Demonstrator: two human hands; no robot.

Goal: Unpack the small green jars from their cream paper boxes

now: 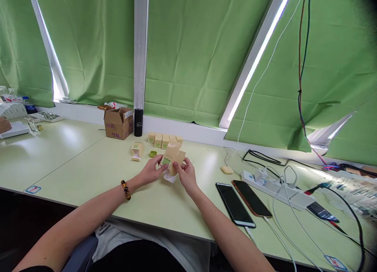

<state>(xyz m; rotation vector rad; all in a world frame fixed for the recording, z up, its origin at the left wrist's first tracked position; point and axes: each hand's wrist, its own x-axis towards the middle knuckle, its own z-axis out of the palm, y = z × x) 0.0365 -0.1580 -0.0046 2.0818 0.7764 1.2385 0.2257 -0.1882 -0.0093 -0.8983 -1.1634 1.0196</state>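
Observation:
Between both hands is a small tan carton (172, 156) with a green patch on its front and its flaps sticking out. My left hand (151, 170) pinches its left side, a beaded bracelet at the wrist. The right side is gripped by my right hand (187, 175), thumb on the front. Just behind lies a small green item (152, 154) whose kind I cannot make out. Left of that, another tan carton (136, 151) rests with its white inner flap out. Several closed tan cartons (158, 141) stand in a group farther back.
At the back are a cardboard box (118, 124) and a black tumbler (138, 122). On the right lie two phones (235, 204), a white power strip (278, 190) and tangled cables. Another person's hand (4, 125) shows at the far left.

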